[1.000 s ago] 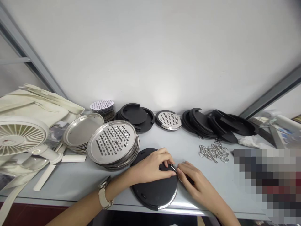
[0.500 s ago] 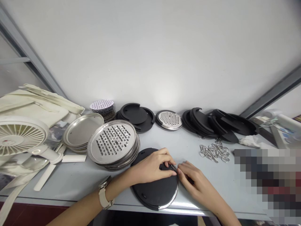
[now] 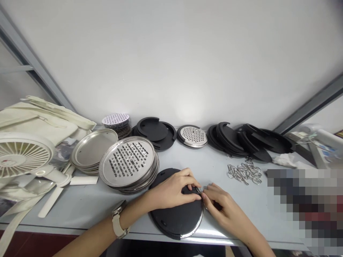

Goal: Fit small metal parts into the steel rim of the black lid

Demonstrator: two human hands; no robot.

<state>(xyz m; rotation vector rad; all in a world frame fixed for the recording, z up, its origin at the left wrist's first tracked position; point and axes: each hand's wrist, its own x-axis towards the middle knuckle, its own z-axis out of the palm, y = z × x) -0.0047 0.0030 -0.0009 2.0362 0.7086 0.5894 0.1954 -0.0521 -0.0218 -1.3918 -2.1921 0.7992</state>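
Observation:
A round black disc with a shiny metal rim [image 3: 178,217] lies on the grey table near its front edge. My left hand [image 3: 171,189] rests on the disc's upper part, fingers curled and pressing at its right edge. My right hand [image 3: 221,207] meets it there, fingertips pinched on a small metal ring [image 3: 198,190] at the disc's rim. A watch with a pale strap [image 3: 118,221] is on my left wrist.
A stack of perforated steel discs [image 3: 128,162] and plain steel plates [image 3: 93,146] stand left of the hands. Black discs [image 3: 155,130], a small perforated disc [image 3: 192,136] and more black parts [image 3: 241,141] line the wall. Loose metal rings [image 3: 244,173] lie right; a white fan [image 3: 24,153] far left.
Almost nothing moved. My right fingers have shifted slightly at the ring on the disc's edge; the left hand stays on the disc.

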